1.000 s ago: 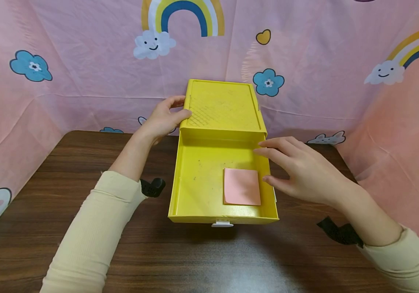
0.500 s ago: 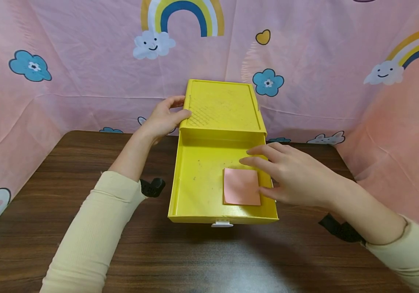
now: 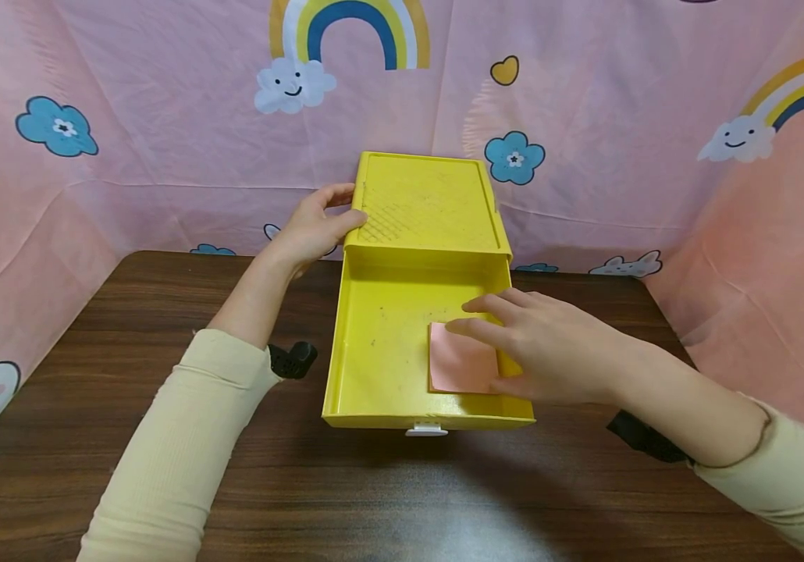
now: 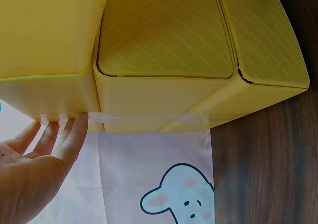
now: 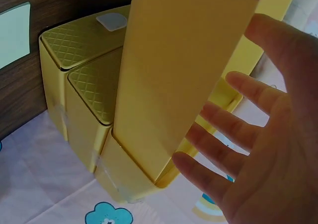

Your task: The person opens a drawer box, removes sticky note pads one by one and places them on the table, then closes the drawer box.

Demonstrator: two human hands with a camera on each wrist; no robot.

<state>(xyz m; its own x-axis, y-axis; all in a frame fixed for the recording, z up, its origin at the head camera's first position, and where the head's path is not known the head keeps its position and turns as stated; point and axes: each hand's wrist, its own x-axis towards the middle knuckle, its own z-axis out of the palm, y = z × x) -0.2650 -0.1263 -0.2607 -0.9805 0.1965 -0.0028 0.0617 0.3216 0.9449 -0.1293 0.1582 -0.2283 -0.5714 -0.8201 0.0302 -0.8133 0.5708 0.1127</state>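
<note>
A yellow drawer unit (image 3: 423, 204) stands on the table, its top drawer (image 3: 381, 367) pulled out. Inside the drawer, toward the right, lies a pink pad of sticky notes (image 3: 461, 359). My left hand (image 3: 312, 228) rests on the unit's left side, thumb on the top edge; in the left wrist view its fingers (image 4: 74, 137) touch the yellow casing. Above the drawer's right wall hovers my right hand (image 3: 549, 343), fingers spread and slightly bent, partly covering the pad. The right wrist view shows that palm (image 5: 278, 164) holding nothing. Whether a fingertip touches the pad I cannot tell.
Two closed drawers (image 4: 164, 33) sit below the pulled-out one. A white handle (image 3: 426, 429) sticks out from the drawer front. A pale green square (image 5: 14, 35) shows in the right wrist view. Patterned pink cloth (image 3: 184, 117) surrounds the dark wooden table (image 3: 247, 468).
From beside the drawer's right wall, my right hand has moved left and toward the front, over the pink sticky notes. My left hand and the drawer unit have stayed in place.
</note>
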